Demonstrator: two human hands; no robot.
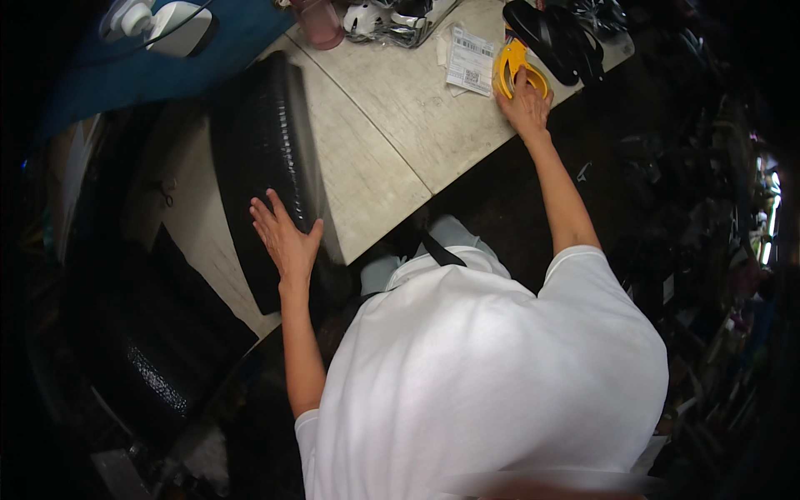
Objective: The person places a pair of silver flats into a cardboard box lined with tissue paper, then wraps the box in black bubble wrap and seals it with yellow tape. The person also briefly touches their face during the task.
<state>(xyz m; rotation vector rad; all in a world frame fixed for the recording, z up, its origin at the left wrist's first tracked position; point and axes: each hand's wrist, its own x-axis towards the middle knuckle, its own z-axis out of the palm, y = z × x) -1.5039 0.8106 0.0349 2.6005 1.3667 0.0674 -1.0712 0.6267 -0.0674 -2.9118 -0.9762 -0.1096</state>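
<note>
A long strip of black bubble wrap (250,117) lies across the left part of the pale table, its glossy right side folded or curved over. My left hand (287,237) rests on its near part with the fingers spread. Far to the right, by the table's edge, my right hand (527,112) grips a yellow tape dispenser (512,60). Its fingers reach around the dispenser's near end, and the palm side is hidden. Whether the dispenser touches the table, I cannot tell.
Beside the dispenser lie a white printed label (471,62) and black slipper-like items (542,37). A pinkish container (319,23) and plastic-wrapped goods (383,21) stand at the back. Scissors (167,197) are at the left, with more black wrap (158,367) hanging over the near-left edge.
</note>
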